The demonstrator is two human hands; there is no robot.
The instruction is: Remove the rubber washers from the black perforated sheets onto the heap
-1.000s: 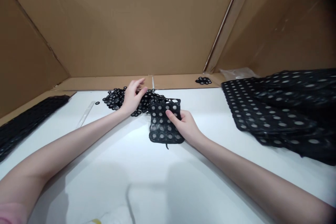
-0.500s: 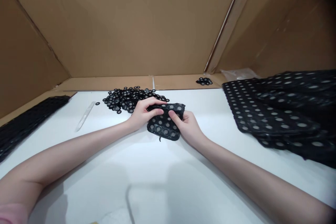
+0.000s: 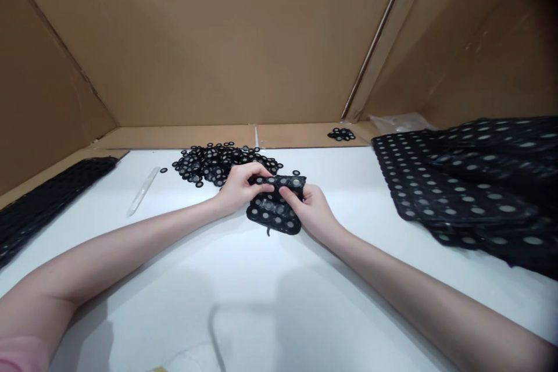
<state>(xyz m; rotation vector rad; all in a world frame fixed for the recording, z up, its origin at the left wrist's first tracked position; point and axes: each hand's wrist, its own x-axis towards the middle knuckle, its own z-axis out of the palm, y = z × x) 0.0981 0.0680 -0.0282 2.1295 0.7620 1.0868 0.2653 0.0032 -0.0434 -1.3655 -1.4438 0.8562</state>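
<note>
Left hand [image 3: 240,189] pinches the upper left of a small black dotted sheet [image 3: 274,220], thumb on the near face, forefinger over the top edge. Right hand [image 3: 314,209] grips its right side, thumb flat on the face, other fingers tucked behind. Thumb tips sit close together, likely to steady one short stretch of something floppy; the upper part looks bent between them. Sheet is mid-bench, in front of the person; can't tell whether its lower edge touches down. Small tail hangs off the bottom.

Both forearms reach in from the near corners, elbows wide, wrists angled inward.

Just behind the left hand: pile of black rings [image 3: 209,164], probably kept there for short reach. One loose ring [image 3: 296,173] lies just beyond the sheet, another left of the pile, near a clear stick [image 3: 143,190]. Small ring cluster [image 3: 342,134] sits apart on the cardboard strip [image 3: 300,135] at the back. Big dotted sheets [image 3: 440,186] heap at right, dark stack [image 3: 47,206] at left, both seemingly parked aside to leave working room on the white bench [image 3: 244,285].
</note>
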